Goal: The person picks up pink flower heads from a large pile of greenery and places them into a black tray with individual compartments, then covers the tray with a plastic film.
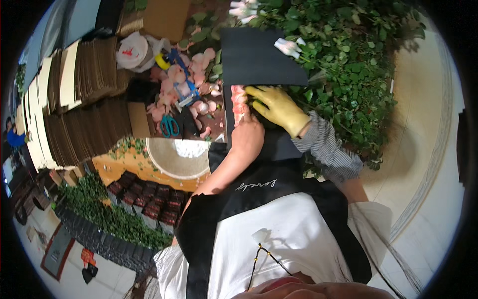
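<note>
A black box point(264, 56) with its lid folded back lies in front of me. Along its left side runs a tight row of pink roses point(238, 94). My bare left hand point(249, 135) reaches to the near end of that row, a finger stretched out against the blooms; its other fingers are partly hidden. My right hand point(280, 108), in a yellow glove and a striped sleeve, lies across the box from the right. Its fingers are spread, with the tips touching the roses' right side. No stem or tool shows in either hand.
Pink petals point(177, 74) litter the worktop at left, with teal-handled scissors point(170, 125) and a tape roll point(162, 61). Stacked cardboard point(84, 114) stands farther left. A round bin point(164, 162) is below. Leafy rose stems point(343, 74) crowd the right, with white-wrapped blooms point(289, 48).
</note>
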Action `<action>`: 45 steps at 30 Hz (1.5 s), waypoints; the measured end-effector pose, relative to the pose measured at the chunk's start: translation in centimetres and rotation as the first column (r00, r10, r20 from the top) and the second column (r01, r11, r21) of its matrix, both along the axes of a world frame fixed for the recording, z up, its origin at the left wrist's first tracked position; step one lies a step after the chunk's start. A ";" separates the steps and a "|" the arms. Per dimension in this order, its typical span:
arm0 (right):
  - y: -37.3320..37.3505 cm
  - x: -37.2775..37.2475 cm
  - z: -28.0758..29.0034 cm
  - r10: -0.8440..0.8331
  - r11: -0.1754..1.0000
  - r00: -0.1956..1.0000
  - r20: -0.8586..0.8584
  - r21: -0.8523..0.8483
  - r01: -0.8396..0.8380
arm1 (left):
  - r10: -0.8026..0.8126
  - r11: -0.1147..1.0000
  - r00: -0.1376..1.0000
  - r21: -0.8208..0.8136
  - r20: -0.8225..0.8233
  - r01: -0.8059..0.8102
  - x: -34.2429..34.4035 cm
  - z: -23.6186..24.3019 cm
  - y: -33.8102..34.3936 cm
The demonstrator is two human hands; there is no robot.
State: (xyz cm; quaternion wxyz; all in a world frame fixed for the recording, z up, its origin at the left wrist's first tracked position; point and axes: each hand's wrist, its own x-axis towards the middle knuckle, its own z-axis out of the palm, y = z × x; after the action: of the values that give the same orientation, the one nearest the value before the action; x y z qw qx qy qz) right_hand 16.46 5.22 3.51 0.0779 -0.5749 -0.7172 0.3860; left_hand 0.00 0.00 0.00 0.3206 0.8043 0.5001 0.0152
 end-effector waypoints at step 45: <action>-3.6 -1.0 -1.7 0.206 0.858 0.807 0.553 0.294 -0.421 | 0.788 0.555 0.542 0.717 -0.293 -0.421 -25.1 -10.4 8.7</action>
State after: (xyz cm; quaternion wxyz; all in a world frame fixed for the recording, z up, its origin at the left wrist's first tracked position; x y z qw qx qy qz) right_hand 15.48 1.66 1.81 -0.0615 -0.4970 -0.8624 0.0740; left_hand -25.13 8.74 -10.42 -0.1344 0.5815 0.8018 0.0302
